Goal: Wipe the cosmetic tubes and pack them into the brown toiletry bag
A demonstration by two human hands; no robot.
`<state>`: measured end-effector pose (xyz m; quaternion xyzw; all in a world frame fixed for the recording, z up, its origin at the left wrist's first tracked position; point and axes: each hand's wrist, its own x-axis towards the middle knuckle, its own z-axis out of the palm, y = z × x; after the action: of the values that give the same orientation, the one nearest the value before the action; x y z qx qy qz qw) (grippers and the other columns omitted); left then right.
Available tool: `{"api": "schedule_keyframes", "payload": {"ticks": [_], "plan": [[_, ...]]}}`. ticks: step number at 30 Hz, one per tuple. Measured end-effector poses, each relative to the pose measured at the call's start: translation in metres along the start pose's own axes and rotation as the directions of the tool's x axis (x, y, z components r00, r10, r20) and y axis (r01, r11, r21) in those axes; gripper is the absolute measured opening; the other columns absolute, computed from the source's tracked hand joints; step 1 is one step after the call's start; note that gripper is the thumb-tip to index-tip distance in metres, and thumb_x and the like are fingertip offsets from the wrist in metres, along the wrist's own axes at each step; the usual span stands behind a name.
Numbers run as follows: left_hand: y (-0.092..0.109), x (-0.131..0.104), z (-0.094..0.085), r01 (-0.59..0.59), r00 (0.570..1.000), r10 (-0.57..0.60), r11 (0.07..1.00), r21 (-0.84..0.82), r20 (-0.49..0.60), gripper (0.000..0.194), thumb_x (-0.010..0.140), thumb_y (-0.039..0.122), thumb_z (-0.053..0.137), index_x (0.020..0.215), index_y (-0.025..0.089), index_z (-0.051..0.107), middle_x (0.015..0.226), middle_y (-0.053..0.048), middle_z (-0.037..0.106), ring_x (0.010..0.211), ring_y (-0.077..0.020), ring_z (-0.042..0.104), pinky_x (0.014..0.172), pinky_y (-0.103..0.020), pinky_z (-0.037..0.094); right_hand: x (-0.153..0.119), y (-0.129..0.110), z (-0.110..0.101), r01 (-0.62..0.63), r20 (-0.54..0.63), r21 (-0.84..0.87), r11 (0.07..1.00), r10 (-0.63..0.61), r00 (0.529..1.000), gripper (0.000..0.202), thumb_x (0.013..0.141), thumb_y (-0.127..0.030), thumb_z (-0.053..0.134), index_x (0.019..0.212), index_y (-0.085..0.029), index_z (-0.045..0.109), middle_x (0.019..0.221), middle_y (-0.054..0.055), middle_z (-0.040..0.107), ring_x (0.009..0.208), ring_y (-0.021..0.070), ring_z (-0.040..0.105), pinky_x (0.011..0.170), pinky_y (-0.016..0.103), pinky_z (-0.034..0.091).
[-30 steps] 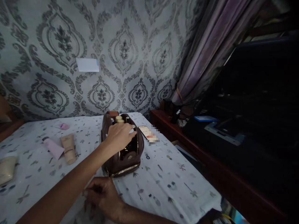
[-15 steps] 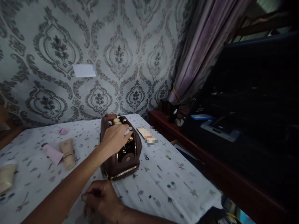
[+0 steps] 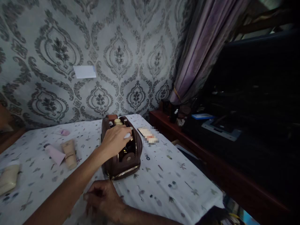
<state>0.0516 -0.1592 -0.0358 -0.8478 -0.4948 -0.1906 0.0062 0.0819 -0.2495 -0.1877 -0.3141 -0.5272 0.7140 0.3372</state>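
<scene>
- Patterned grey wallpaper (image 3: 117, 56) ran across the far side of the scene, with a pale rectangular patch (image 3: 84, 72) on it, and a purple curtain (image 3: 199, 53) hung at the far right.
- White printed cloth (image 3: 161, 175) covered the table.
- Brown bag (image 3: 120, 167) stood on the cloth near the middle of the scene, its top open and a gold-coloured zip running along its near end.
- Left hand (image 3: 117, 137) reached over the bag's opening, its grip closed on a small white object (image 3: 127, 135) between thumb and finger; what that object was could not be told.
- Rounded cream-coloured tops (image 3: 117, 121) showed inside the bag, just beyond the left hand.
- Right hand (image 3: 103, 198) was low over the near part of the cloth, nearest to the bag, fingers curled; whether its grip was open or closed could not be told.
- Phone (image 3: 148, 135) lay just to the right of the bag, its screen lit and partly blurred by pixels.
- Pink tube (image 3: 55, 154) and beige tube (image 3: 69, 153) lay side by side to the left of the bag.
- Small pink item (image 3: 65, 132) lay farther back, and a cream tube (image 3: 9, 178) lay at the left edge.
- Dark red wooden furniture (image 3: 199, 156) stood along the right, with a blue item (image 3: 202, 116) lying beyond its edge.
</scene>
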Motion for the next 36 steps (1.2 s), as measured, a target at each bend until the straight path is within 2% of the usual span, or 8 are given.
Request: {"api": "schedule_keyframes", "payload": {"ticks": [5, 11, 16, 19, 24, 27, 31, 36], "plan": [[-0.002, 0.002, 0.003, -0.021, 0.999, 0.021, 1.0, -0.007, 0.047, 0.005, 0.086, 0.024, 0.062, 0.089, 0.024, 0.066, 0.094, -0.002, 0.069, 0.097, -0.0235, 0.062, 0.074, -0.03, 0.043, 0.0, -0.001, 0.001, -0.011, 0.0, 0.016, 1.0, 0.011, 1.0, 0.065, 0.051, -0.079, 0.071, 0.061, -0.017, 0.053, 0.051, -0.004, 0.054, 0.039, 0.0058, 0.044, 0.041, 0.019, 0.035], [-0.002, 0.001, 0.003, -0.016, 1.0, 0.016, 0.998, -0.058, 0.013, 0.006, 0.086, 0.027, 0.063, 0.087, 0.023, 0.067, 0.093, -0.003, 0.069, 0.095, -0.0234, 0.062, 0.074, -0.03, 0.043, -0.002, -0.005, 0.0, -0.02, 0.011, 0.005, 1.0, 0.02, 1.0, 0.068, 0.048, -0.081, 0.069, 0.062, -0.017, 0.053, 0.052, -0.005, 0.054, 0.039, 0.0051, 0.043, 0.04, 0.019, 0.035], [-0.009, -0.003, -0.008, -0.064, 0.991, 0.029, 0.962, -0.264, -0.133, 0.016, 0.091, 0.026, 0.053, 0.091, 0.021, 0.068, 0.093, -0.003, 0.07, 0.089, -0.0199, 0.063, 0.076, -0.029, 0.044, 0.0, -0.003, 0.001, -0.015, -0.005, -0.005, 1.0, 0.015, 1.0, 0.07, 0.046, -0.083, 0.068, 0.062, -0.017, 0.053, 0.052, -0.005, 0.053, 0.039, 0.0046, 0.042, 0.042, 0.019, 0.035], [-0.017, -0.015, -0.019, -0.077, 0.97, -0.033, 0.899, -0.431, -0.242, 0.018, 0.091, 0.027, 0.051, 0.092, 0.02, 0.067, 0.09, -0.002, 0.07, 0.087, -0.0184, 0.064, 0.079, -0.027, 0.044, 0.0, -0.002, 0.001, -0.02, 0.0, 0.001, 1.0, 0.02, 1.0, 0.069, 0.047, -0.082, 0.069, 0.064, -0.016, 0.054, 0.053, -0.005, 0.054, 0.04, 0.0054, 0.044, 0.042, 0.02, 0.036], [-0.045, -0.056, -0.024, 0.064, 0.931, -0.234, 0.86, -0.506, -0.279, 0.024, 0.091, 0.038, 0.049, 0.092, 0.02, 0.065, 0.075, 0.003, 0.064, 0.076, -0.0163, 0.06, 0.073, -0.024, 0.044, 0.001, 0.0, 0.0, -0.008, -0.015, -0.045, 0.999, 0.008, 1.0, 0.063, 0.054, -0.077, 0.07, 0.063, -0.017, 0.054, 0.053, -0.004, 0.054, 0.04, 0.0054, 0.043, 0.042, 0.019, 0.035], [-0.071, -0.089, -0.007, 0.187, 0.913, -0.329, 0.863, -0.469, -0.241, 0.028, 0.091, 0.043, 0.046, 0.084, 0.021, 0.062, 0.063, 0.005, 0.055, 0.062, -0.0149, 0.053, 0.063, -0.024, 0.041, 0.003, 0.003, -0.002, 0.004, 0.004, -0.075, 0.997, -0.004, 1.0, 0.06, 0.059, -0.075, 0.068, 0.064, -0.018, 0.053, 0.052, -0.005, 0.052, 0.04, 0.0057, 0.042, 0.042, 0.02, 0.036], [-0.105, -0.136, 0.025, 0.34, 0.873, -0.449, 0.841, -0.421, -0.192, 0.035, 0.092, 0.046, 0.039, 0.074, 0.021, 0.056, 0.065, 0.001, 0.058, 0.065, -0.0171, 0.057, 0.063, -0.025, 0.042, 0.005, 0.007, -0.004, 0.054, 0.022, -0.177, 0.983, -0.051, 0.998, 0.054, 0.067, -0.07, 0.064, 0.063, -0.018, 0.053, 0.053, -0.004, 0.05, 0.041, 0.0068, 0.042, 0.041, 0.02, 0.035], [-0.137, -0.189, 0.039, 0.61, 0.778, -0.62, 0.784, -0.112, -0.098, 0.043, 0.098, 0.043, 0.027, 0.087, 0.02, 0.062, 0.076, -0.004, 0.068, 0.075, -0.0202, 0.064, 0.069, -0.027, 0.041, 0.004, 0.011, -0.003, 0.131, 0.083, -0.316, 0.94, -0.11, 0.99, 0.045, 0.079, -0.059, 0.058, 0.064, -0.017, 0.053, 0.055, -0.004, 0.047, 0.045, 0.0074, 0.041, 0.045, 0.02, 0.032]]}}
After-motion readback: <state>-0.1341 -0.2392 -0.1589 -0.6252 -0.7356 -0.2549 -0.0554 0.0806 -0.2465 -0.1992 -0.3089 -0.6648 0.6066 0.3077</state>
